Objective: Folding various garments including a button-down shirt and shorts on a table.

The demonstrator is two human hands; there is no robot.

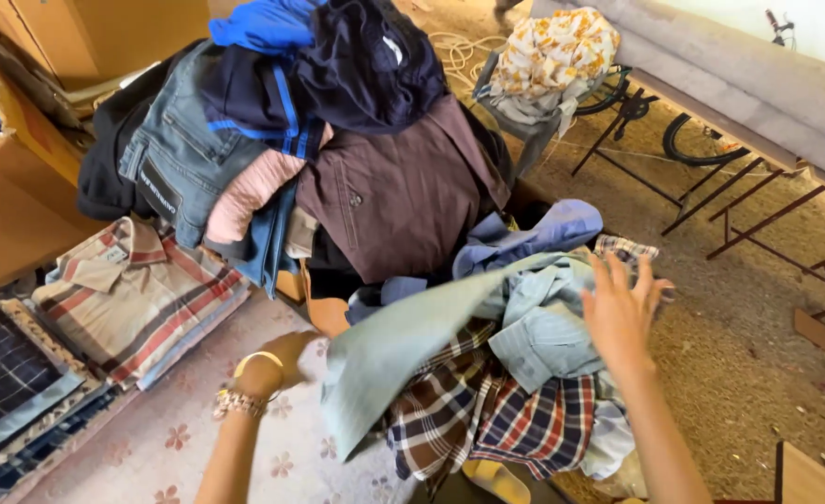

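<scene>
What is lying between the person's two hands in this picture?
In the head view, a pale green-grey garment spans from the left hand toward the right hand, with a light blue shirt beside it, over a plaid shirt.

Home storage/sorting area: heaped clothes (356, 187), cardboard boxes (20, 187), patterned mat (179, 439), dirt floor (748, 345).

Lit by bright daylight from the upper right, past the fingertips of the right hand (620, 313), washing the wall (786, 28) nearly white. Soft shadows only, deepest among the dark clothes (366, 56) beyond the fingers. Slightly smeared by motion at the right hand and at the pale green cloth (389, 350) held by the left hand (277, 364). Bent by wide-angle distortion toward the edges, cardboard boxes (20, 187) leaning outward.
</scene>
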